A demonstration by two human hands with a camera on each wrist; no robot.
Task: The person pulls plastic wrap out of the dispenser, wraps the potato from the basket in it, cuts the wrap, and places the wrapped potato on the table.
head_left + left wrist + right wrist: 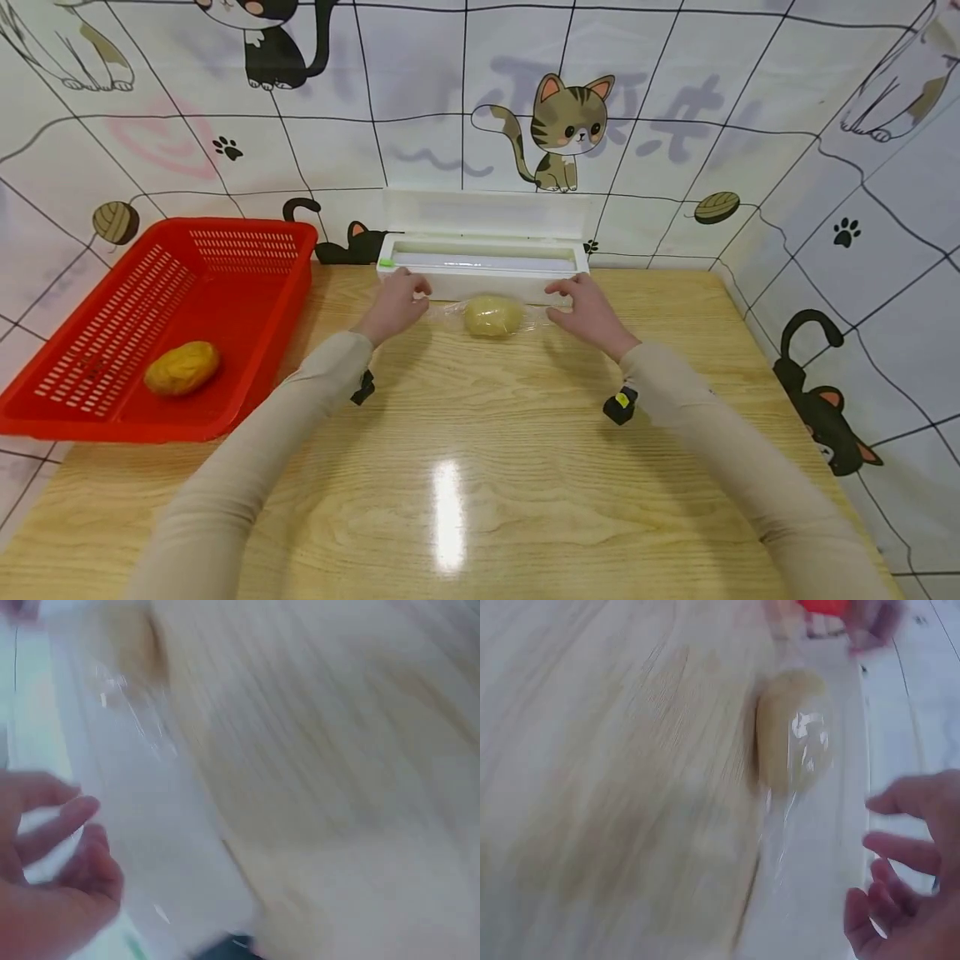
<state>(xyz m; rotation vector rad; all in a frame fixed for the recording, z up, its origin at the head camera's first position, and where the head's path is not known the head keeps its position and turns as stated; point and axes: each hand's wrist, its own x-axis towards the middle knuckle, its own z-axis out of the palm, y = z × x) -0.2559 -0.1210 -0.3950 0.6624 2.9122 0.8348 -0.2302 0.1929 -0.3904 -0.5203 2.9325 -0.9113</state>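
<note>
A pale yellow, potato-like oval (492,317) lies on the table in clear plastic film (447,312), whose ends spread out to both sides. Just behind it stands a long white cling film box (480,287), lid raised and a roll (487,262) inside. My left hand (395,307) is at the box's left front, fingers loosely bent; in the left wrist view, nothing shows between the fingers (79,814). At the right front of the box is my right hand (588,317), its fingers (904,851) spread apart beside the film in the right wrist view.
To the left stands a red plastic basket (258,333) with a yellow-orange, potato-like item (182,368) in it. A cat-patterned white sheet (420,150) hangs behind the wooden table (525,483) and at its sides. Small black devices (620,406) are worn at both wrists.
</note>
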